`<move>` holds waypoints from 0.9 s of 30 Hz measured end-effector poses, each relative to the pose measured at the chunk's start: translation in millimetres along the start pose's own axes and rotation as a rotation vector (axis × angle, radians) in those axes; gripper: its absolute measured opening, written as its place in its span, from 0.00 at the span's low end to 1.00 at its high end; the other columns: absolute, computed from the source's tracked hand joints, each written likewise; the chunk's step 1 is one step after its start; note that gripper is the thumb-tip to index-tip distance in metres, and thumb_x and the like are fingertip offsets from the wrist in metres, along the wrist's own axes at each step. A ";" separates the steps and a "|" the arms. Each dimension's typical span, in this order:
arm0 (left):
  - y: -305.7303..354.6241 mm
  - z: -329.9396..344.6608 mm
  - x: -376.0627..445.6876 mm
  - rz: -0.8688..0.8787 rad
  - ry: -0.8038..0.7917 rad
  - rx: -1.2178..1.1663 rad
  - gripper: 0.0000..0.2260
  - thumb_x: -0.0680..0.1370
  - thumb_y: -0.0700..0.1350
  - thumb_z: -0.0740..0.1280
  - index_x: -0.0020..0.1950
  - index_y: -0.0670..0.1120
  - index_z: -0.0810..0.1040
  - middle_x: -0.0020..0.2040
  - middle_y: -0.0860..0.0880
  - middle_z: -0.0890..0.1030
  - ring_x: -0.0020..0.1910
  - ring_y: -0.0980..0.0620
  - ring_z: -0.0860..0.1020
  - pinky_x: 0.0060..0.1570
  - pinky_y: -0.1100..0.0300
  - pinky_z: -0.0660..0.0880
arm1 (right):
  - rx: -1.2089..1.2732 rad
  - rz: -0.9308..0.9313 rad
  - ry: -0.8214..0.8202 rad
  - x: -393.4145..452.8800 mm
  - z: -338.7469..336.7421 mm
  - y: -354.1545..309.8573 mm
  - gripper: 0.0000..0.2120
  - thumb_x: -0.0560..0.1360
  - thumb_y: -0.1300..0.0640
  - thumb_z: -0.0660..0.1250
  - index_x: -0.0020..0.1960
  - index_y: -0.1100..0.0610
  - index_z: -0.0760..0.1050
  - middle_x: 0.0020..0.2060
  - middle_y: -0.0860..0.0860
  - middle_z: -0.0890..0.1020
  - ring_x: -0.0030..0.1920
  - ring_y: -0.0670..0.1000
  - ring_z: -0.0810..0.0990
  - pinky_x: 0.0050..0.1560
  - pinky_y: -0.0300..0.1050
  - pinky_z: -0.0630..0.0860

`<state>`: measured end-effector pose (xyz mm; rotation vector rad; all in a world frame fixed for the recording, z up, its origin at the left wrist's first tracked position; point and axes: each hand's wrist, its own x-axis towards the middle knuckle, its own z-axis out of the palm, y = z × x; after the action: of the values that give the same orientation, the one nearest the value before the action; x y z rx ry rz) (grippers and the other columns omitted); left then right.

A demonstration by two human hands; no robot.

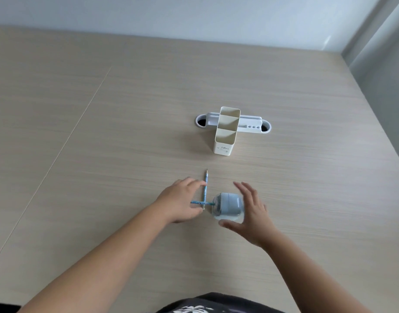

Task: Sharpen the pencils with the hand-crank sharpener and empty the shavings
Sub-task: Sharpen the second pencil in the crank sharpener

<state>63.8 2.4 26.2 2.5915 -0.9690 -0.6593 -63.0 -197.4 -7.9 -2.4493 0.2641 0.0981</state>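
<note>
A pale blue hand-crank sharpener (228, 205) stands on the wooden table near me. A blue pencil (199, 202) sticks out of its left side, lying level. A second blue pencil (205, 188) lies on the table pointing away from me, tip sharp, crossing the first one. My left hand (182, 201) rests over the pencils, fingers touching them; whether it grips one is unclear. My right hand (250, 213) hovers open just right of the sharpener, fingers spread, not touching it.
A cream pencil holder (225, 143) with three empty compartments stands farther back. Behind it a white cable-port tray (250, 125) is set into the table. The table's right edge (374, 105) runs along a grey wall. A seam (65, 143) crosses the tabletop at left.
</note>
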 end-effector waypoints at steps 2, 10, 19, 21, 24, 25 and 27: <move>19.8 6.3 0.9 0.136 0.030 0.060 0.33 0.69 0.54 0.68 0.72 0.57 0.60 0.68 0.53 0.67 0.64 0.49 0.67 0.63 0.53 0.68 | 0.182 0.038 0.139 -13.5 -8.3 8.2 0.44 0.64 0.33 0.68 0.73 0.41 0.50 0.72 0.46 0.58 0.69 0.45 0.58 0.67 0.49 0.58; 65.4 58.9 34.8 0.137 0.020 0.275 0.43 0.67 0.54 0.74 0.74 0.47 0.54 0.68 0.46 0.65 0.66 0.45 0.65 0.68 0.53 0.61 | -0.186 0.274 -0.055 -43.9 -7.2 53.8 0.14 0.77 0.41 0.56 0.61 0.41 0.70 0.63 0.45 0.68 0.64 0.52 0.59 0.59 0.48 0.58; 69.5 65.0 40.7 0.088 0.057 0.237 0.30 0.67 0.47 0.74 0.63 0.45 0.64 0.60 0.45 0.69 0.56 0.44 0.70 0.56 0.54 0.70 | -0.053 -0.014 -0.009 -50.2 0.5 45.5 0.13 0.77 0.45 0.49 0.47 0.47 0.70 0.41 0.42 0.72 0.44 0.50 0.68 0.47 0.48 0.68; 71.9 64.2 42.2 0.101 0.046 0.263 0.30 0.67 0.47 0.75 0.64 0.45 0.64 0.60 0.46 0.68 0.56 0.44 0.70 0.57 0.53 0.69 | -0.008 -0.115 0.064 -37.0 -14.5 43.6 0.12 0.78 0.48 0.51 0.45 0.50 0.70 0.38 0.45 0.73 0.39 0.51 0.69 0.42 0.51 0.70; 71.9 63.4 41.7 0.120 0.052 0.273 0.31 0.67 0.48 0.75 0.63 0.45 0.64 0.60 0.46 0.69 0.56 0.45 0.70 0.57 0.54 0.67 | -0.090 -0.045 0.142 4.1 -28.3 45.0 0.12 0.79 0.49 0.51 0.45 0.53 0.70 0.38 0.45 0.76 0.40 0.55 0.69 0.43 0.49 0.67; 71.2 63.4 41.5 0.124 0.061 0.276 0.31 0.67 0.49 0.75 0.64 0.45 0.64 0.60 0.46 0.69 0.56 0.45 0.69 0.57 0.54 0.67 | -0.144 0.009 0.126 16.0 -27.3 48.4 0.11 0.80 0.50 0.52 0.47 0.53 0.70 0.40 0.46 0.77 0.42 0.55 0.69 0.44 0.48 0.65; 70.3 63.7 41.1 0.127 0.068 0.273 0.31 0.68 0.50 0.75 0.64 0.45 0.63 0.60 0.46 0.68 0.56 0.45 0.69 0.57 0.54 0.67 | -0.329 0.064 0.056 30.1 -21.0 57.2 0.10 0.80 0.49 0.51 0.50 0.51 0.69 0.43 0.48 0.78 0.46 0.56 0.69 0.45 0.47 0.62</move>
<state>20.7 -83.8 -11.3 2.7319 -1.2667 -0.4291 -45.8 -259.0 -30.8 -2.7730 0.3770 0.1080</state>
